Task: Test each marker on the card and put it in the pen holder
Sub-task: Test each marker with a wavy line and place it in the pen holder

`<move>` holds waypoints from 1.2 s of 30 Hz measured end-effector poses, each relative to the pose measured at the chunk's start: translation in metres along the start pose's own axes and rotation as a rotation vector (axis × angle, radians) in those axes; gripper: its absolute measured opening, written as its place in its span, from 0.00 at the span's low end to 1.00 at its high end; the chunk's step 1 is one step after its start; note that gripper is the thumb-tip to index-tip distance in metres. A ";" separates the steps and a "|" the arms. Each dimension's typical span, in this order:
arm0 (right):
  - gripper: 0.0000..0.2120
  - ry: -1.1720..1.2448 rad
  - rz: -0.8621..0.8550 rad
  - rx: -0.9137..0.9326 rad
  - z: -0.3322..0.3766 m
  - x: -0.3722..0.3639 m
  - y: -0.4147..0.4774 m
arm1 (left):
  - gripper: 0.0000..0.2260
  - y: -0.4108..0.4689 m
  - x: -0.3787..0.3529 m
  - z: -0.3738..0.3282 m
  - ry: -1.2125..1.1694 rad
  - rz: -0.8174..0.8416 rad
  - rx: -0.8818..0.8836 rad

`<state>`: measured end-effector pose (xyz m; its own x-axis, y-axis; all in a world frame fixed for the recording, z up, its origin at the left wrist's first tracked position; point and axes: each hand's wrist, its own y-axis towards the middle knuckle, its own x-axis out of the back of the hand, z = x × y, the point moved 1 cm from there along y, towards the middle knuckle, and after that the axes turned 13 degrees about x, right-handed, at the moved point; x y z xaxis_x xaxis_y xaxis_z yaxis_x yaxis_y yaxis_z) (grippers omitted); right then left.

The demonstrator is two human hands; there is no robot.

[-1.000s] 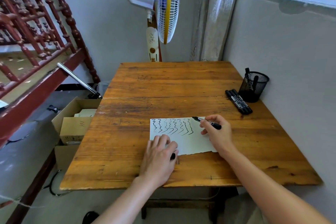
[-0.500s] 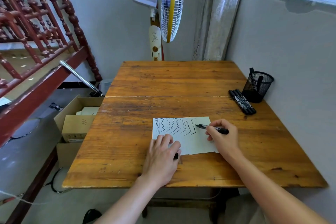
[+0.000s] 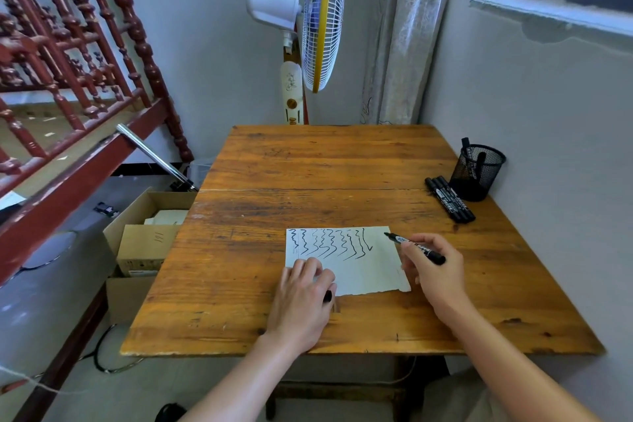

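Note:
A white card (image 3: 363, 267) with several black wavy lines lies on the wooden table (image 3: 308, 164). My left hand (image 3: 301, 301) presses flat on the card's near left corner, with a black marker cap (image 3: 328, 295) tucked under its fingers. My right hand (image 3: 433, 274) holds an uncapped black marker (image 3: 416, 247); its tip hovers at the card's far right edge. Three capped black markers (image 3: 449, 199) lie side by side next to the black mesh pen holder (image 3: 476, 175), which has markers standing in it.
A grey wall runs along the table's right side. A standing fan (image 3: 318, 17) is behind the table's far edge. Open cardboard boxes (image 3: 144, 236) sit on the floor left of the table, beside a red wooden bed frame (image 3: 68, 79).
My right hand drew another wavy line down the card, then lifted the marker tip up and right to the card's far right edge. My left hand stayed on the card.

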<state>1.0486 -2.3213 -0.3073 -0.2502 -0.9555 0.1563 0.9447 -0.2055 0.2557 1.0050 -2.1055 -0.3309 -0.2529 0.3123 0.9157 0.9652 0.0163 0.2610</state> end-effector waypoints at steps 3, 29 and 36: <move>0.05 0.099 -0.015 -0.034 0.014 0.010 -0.018 | 0.05 0.001 0.003 0.001 -0.064 -0.057 0.020; 0.10 0.247 0.413 0.116 0.102 0.024 -0.091 | 0.04 -0.033 0.075 -0.044 -0.145 -0.021 -0.080; 0.09 0.332 0.203 -0.015 0.094 0.016 -0.089 | 0.09 -0.031 0.076 -0.057 -0.092 -0.087 -0.055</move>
<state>0.9405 -2.2985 -0.2379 0.0222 -0.9930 -0.1157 0.9714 -0.0060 0.2374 0.9521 -2.1366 -0.2523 -0.3256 0.3973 0.8580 0.9343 -0.0041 0.3565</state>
